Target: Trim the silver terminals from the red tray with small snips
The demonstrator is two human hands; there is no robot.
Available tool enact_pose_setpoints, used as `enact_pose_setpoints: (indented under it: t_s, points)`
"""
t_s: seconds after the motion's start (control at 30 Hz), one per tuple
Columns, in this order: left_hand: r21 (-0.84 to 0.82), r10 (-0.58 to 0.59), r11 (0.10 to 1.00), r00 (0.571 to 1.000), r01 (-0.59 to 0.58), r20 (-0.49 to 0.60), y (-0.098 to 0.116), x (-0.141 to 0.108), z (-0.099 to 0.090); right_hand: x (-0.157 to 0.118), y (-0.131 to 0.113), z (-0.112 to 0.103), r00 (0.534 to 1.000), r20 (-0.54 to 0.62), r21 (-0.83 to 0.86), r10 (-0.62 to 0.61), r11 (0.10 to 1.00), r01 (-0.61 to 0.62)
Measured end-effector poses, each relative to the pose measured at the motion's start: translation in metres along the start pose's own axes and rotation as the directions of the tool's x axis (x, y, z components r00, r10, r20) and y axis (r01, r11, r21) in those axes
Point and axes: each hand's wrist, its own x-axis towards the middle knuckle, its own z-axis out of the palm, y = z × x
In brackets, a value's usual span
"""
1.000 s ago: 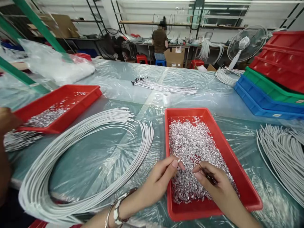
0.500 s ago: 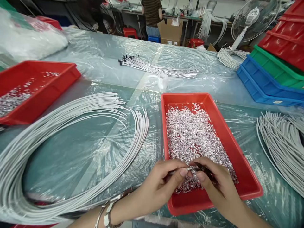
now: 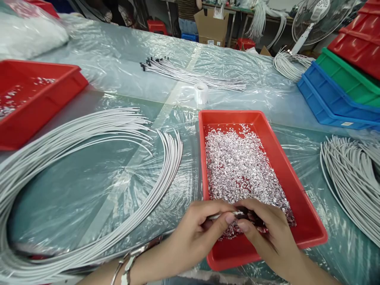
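Note:
Over the near end of a red tray [image 3: 308, 213], my left hand [image 3: 196, 229] pinches a thin white cable [image 3: 216, 216] close to its end. My right hand [image 3: 271, 235] is closed around a small dark tool [image 3: 252, 217], which is mostly covered by the fingers, so its exact kind does not show. The tool's tip meets the cable end between the two hands, and the fingertips nearly touch. Small shiny metal pieces [image 3: 240, 162] cover much of the tray floor beneath. A large loop of white cables [image 3: 160, 194] lies left of the tray.
Another red tray [image 3: 59, 93] with metal pieces stands at the left. Behind are a clear tape roll [image 3: 201, 94] and cables with black ends [image 3: 187, 75]. More cables [image 3: 353, 178] lie at the right, below stacked blue bins [image 3: 329, 99]. A fan [image 3: 311, 19] stands beyond.
The view has tilted down slightly, so the background sits higher. My hands have drawn a little closer together, and less of the dark tool shows between them.

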Motion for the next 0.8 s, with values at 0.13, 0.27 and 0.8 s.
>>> enact_pose_setpoints:
  t_s: [0.13, 0.27, 0.8]
  points:
    - [0.003, 0.04, 0.999, 0.999, -0.04, -0.014, -0.001, 0.0, 0.001, 0.0, -0.002, 0.0, 1.0, -0.003, 0.007, -0.013, 1.0, 0.013]
    - [0.049, 0.092, 0.995, 0.995, -0.089, -0.047, -0.002, 0.0, 0.002, 0.002, -0.004, 0.0, 0.999, 0.002, -0.019, -0.053, 0.998, 0.053]
    - [0.137, 0.082, 0.987, 0.997, -0.079, -0.014, 0.006, -0.004, -0.002, -0.003, -0.005, -0.003, 0.999, 0.045, 0.048, 0.0, 0.999, -0.003]
